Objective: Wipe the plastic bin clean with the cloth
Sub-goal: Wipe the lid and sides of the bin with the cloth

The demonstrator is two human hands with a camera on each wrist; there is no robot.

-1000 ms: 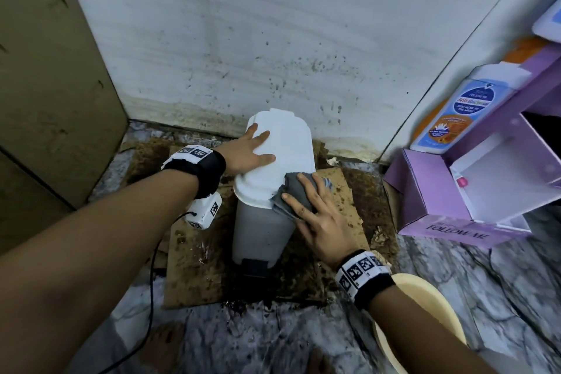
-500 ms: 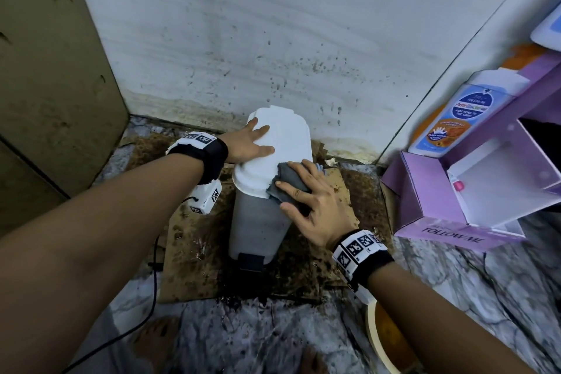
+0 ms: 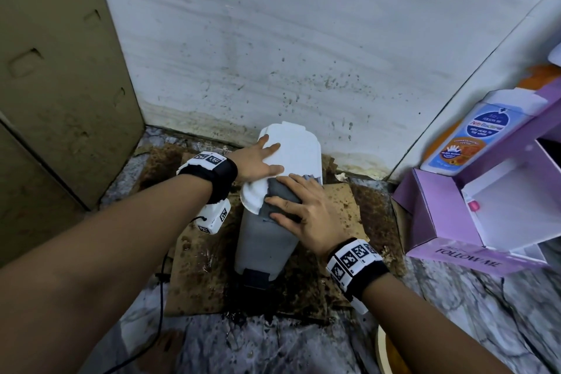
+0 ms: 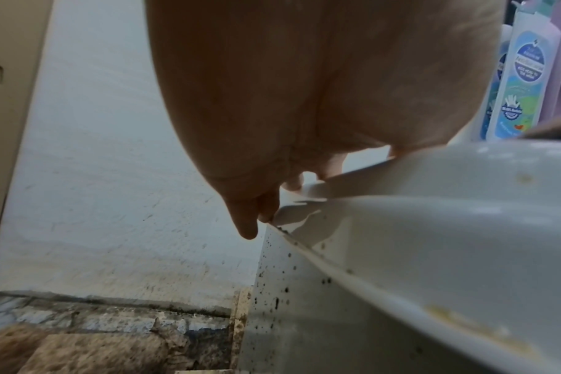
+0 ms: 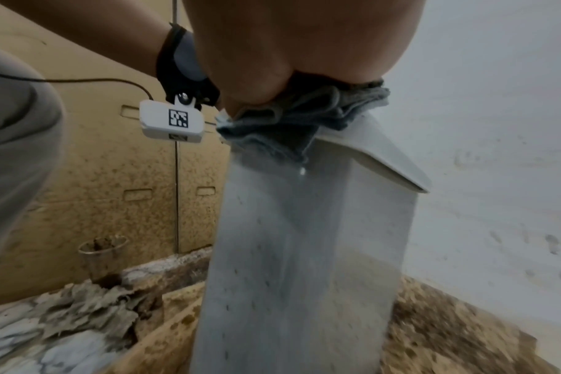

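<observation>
A small grey plastic bin (image 3: 264,240) with a white lid (image 3: 296,155) stands on stained cardboard near the wall corner. My left hand (image 3: 258,162) lies flat on the lid's left side, fingers straight. My right hand (image 3: 299,212) presses a grey cloth (image 3: 277,194) against the lid's front right edge and the bin's upper side, fingers spread over it. In the right wrist view the cloth (image 5: 292,121) bunches under my palm at the lid's rim, above the speckled bin wall (image 5: 304,253). In the left wrist view the lid (image 4: 449,215) and dotted bin side (image 4: 288,291) show below my left hand (image 4: 304,101).
Dirty cardboard (image 3: 197,276) lies under the bin on a marble floor. A purple box (image 3: 455,222) and a soap bottle (image 3: 464,136) stand at the right. A yellow basin's rim (image 3: 382,352) shows at the bottom right. A brown cabinet (image 3: 54,85) closes the left side.
My right hand slid the cloth up from the bin's right side onto the lid's front edge. The left hand stayed on the lid. The view shifted slightly.
</observation>
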